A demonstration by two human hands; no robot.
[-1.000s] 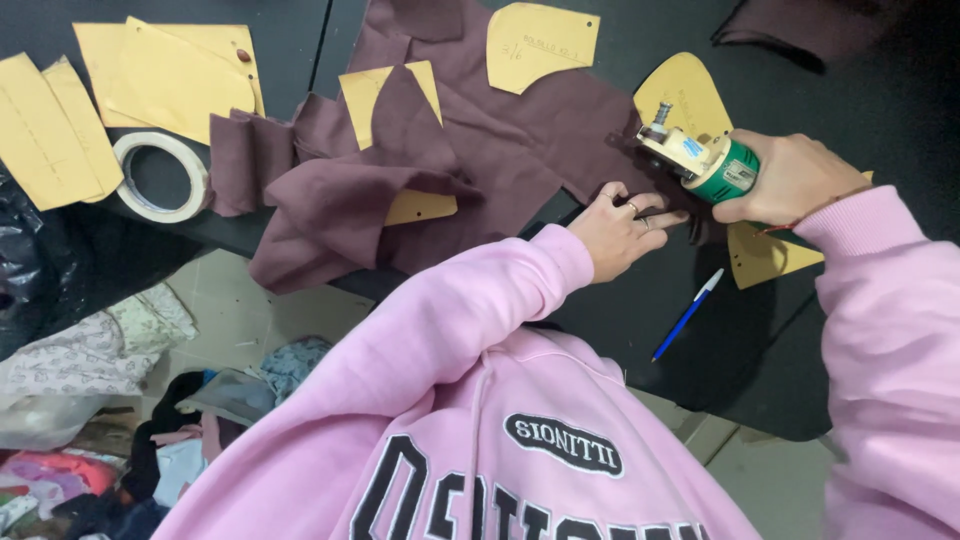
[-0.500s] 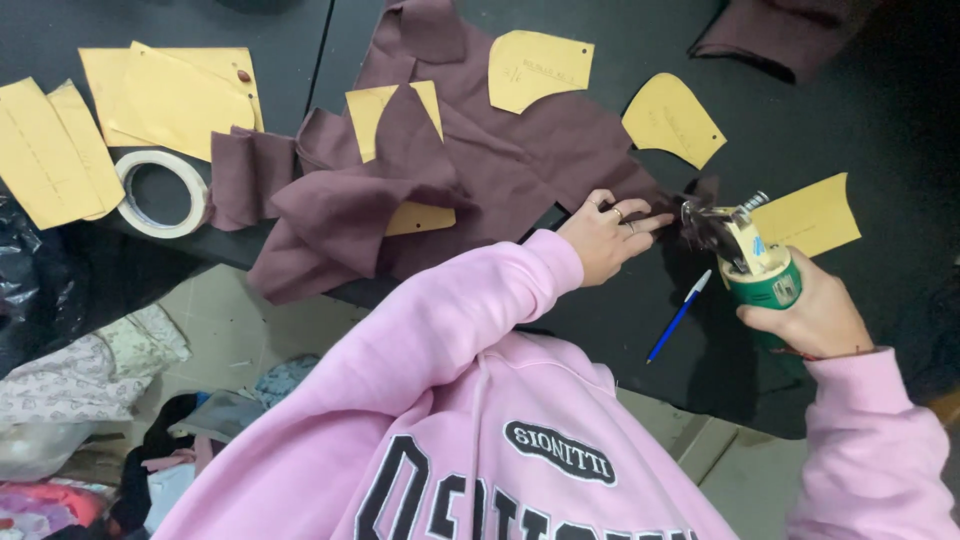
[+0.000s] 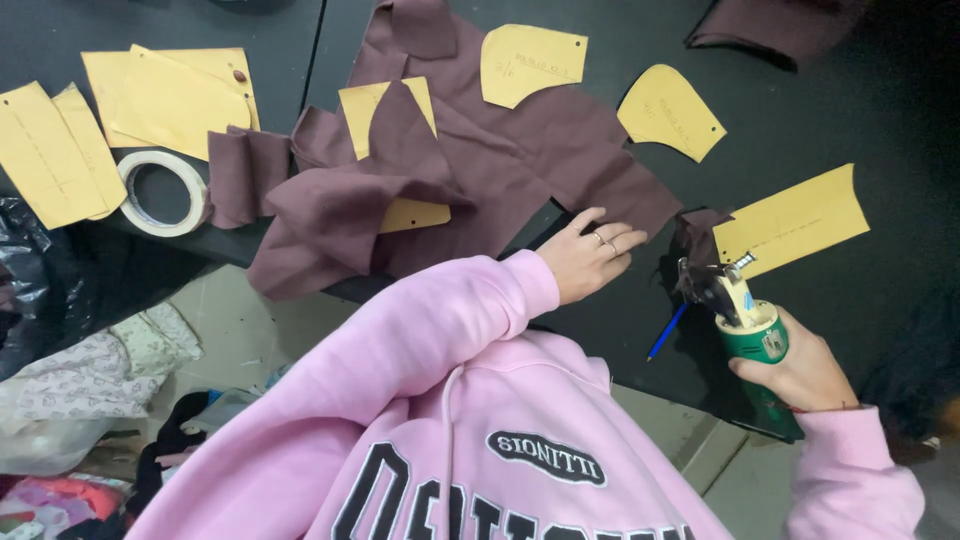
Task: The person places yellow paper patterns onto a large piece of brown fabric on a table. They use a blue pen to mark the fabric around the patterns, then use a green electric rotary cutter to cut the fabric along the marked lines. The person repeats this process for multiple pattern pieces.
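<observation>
My left hand [image 3: 592,258] lies flat on the black table at the edge of a crumpled maroon cloth [image 3: 480,170], fingers together and rings on them. My right hand [image 3: 800,368] grips a green hand-held electric fabric cutter [image 3: 745,325] near the table's front edge, its blade end pointing up and left. A small maroon scrap [image 3: 700,235] lies just beyond the blade. A yellow paper pattern piece [image 3: 795,215] sits right of that scrap. A blue pen [image 3: 667,332] lies between my hands.
More yellow pattern pieces lie on the cloth [image 3: 530,62], to its right [image 3: 668,110] and at far left [image 3: 165,95]. A roll of white tape [image 3: 160,192] sits at the left. Below the table edge are piled fabric scraps [image 3: 90,380]. Another maroon cloth [image 3: 790,25] lies at the back right.
My right hand has drawn the cutter down and to the right, off the yellow pattern piece toward the table's front edge. My left hand has stayed on the cloth edge.
</observation>
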